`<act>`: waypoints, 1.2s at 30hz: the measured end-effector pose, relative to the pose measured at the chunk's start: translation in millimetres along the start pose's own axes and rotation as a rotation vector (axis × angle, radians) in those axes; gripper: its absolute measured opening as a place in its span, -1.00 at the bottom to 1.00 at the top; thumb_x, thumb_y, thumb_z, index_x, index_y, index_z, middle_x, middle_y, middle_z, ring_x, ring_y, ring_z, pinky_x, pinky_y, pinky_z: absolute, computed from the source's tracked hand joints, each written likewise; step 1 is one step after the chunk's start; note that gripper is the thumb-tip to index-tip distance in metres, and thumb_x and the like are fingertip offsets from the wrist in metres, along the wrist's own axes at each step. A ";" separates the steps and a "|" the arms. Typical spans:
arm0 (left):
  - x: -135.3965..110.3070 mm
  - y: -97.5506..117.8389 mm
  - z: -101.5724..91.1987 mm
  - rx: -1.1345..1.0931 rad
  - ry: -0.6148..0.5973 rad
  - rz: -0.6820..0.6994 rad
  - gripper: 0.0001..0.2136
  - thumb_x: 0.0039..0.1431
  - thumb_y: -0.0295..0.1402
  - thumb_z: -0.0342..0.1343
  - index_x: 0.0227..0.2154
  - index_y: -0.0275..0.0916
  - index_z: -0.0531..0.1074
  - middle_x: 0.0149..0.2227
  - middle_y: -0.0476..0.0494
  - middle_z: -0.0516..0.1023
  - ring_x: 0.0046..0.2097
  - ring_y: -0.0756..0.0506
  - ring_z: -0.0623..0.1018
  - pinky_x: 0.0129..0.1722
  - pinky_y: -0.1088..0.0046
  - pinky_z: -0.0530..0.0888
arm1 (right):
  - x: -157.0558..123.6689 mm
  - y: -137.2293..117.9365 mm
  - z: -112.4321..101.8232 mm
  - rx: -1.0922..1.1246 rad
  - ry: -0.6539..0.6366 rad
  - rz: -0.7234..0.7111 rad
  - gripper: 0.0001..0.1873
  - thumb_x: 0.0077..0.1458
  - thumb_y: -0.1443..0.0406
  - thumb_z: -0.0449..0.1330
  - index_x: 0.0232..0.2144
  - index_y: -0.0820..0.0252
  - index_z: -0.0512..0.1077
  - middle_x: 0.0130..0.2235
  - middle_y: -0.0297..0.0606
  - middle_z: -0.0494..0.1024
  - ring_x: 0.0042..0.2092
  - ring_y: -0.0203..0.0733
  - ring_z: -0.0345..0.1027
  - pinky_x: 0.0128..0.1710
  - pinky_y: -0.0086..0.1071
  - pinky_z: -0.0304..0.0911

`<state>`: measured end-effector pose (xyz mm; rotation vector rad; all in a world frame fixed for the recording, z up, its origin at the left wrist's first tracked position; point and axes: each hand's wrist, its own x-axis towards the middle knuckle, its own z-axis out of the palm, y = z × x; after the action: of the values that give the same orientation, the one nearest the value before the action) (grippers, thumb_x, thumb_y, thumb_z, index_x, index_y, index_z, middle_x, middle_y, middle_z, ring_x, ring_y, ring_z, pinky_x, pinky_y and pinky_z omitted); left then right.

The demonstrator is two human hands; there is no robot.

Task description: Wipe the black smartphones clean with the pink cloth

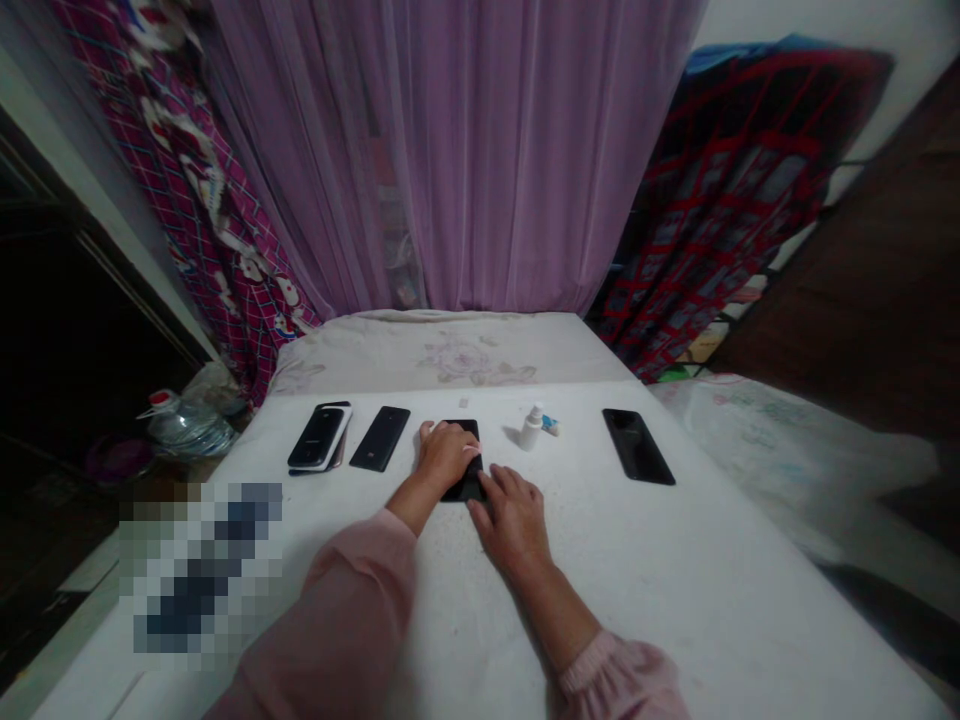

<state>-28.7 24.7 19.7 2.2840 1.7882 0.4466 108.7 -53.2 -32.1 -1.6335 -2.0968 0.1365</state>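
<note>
A dark phone [465, 490] lies on the white cloth in front of me, partly hidden under my left hand. My left hand [448, 455] rests on top of it, fingers bent and drawn together; a small pale bit shows by the fingertips, too small to name. At the phone's lower right edge, my right hand [517, 512] lies with its fingers outstretched, the thumb and forefinger touching or very near the edge. A white spray bottle [531, 430] stands upright to the right, with a small blue and white item [551, 426] behind it.
Left of my hands are a dark phone [381, 438] and a stack of phones [319, 440]. Another black phone [638, 447] lies at the right. The white cloth [600, 580] covers the table, with purple curtains [487, 150] behind. A large plastic bottle [187, 425] stands beyond the left edge.
</note>
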 end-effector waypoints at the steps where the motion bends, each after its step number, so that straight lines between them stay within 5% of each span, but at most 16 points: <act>1: -2.1 -0.9 -0.9 -0.005 -0.019 0.016 -0.84 0.22 -0.33 0.10 -0.33 -0.08 0.60 -0.18 -0.09 0.61 0.00 -0.19 0.44 0.14 0.06 0.03 | -0.1 0.1 0.1 -0.004 0.002 -0.003 -0.58 0.17 0.22 0.17 0.09 0.11 0.40 0.17 -0.11 0.40 0.19 0.03 0.19 0.12 -0.09 0.02; 12: -13.2 -4.5 -10.1 0.004 -0.143 0.081 -0.87 0.21 -0.27 0.13 -0.35 -0.11 0.57 -0.25 -0.07 0.63 -0.09 -0.18 0.48 0.06 0.10 0.11 | -0.3 -0.8 -1.5 -0.009 -0.005 -0.002 -0.56 0.17 0.23 0.17 0.11 0.08 0.38 0.16 -0.12 0.41 0.19 0.02 0.19 0.12 -0.09 0.02; 23: 9.1 -5.1 -2.0 0.096 -0.028 -0.021 -0.82 0.25 -0.21 0.10 -0.32 -0.12 0.57 -0.18 -0.14 0.62 -0.04 -0.22 0.49 0.00 0.13 0.17 | -0.3 0.1 -0.2 -0.013 0.003 -0.003 -0.59 0.18 0.21 0.16 0.08 0.11 0.41 0.16 -0.11 0.41 0.19 0.02 0.19 0.12 -0.10 0.03; 36: -23.2 -12.9 13.4 0.006 0.067 0.112 -0.84 0.28 -0.32 0.07 -0.33 -0.21 0.53 -0.26 -0.13 0.54 -0.16 -0.13 0.47 -0.14 0.37 0.35 | -1.0 0.9 1.3 -0.018 0.007 -0.018 -0.57 0.16 0.22 0.17 0.09 0.08 0.40 0.15 -0.12 0.41 0.17 0.01 0.20 0.10 -0.10 0.04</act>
<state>-40.7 5.7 0.3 2.4096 1.6990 0.5435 109.1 -53.6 -33.9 -1.6222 -2.1127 0.1056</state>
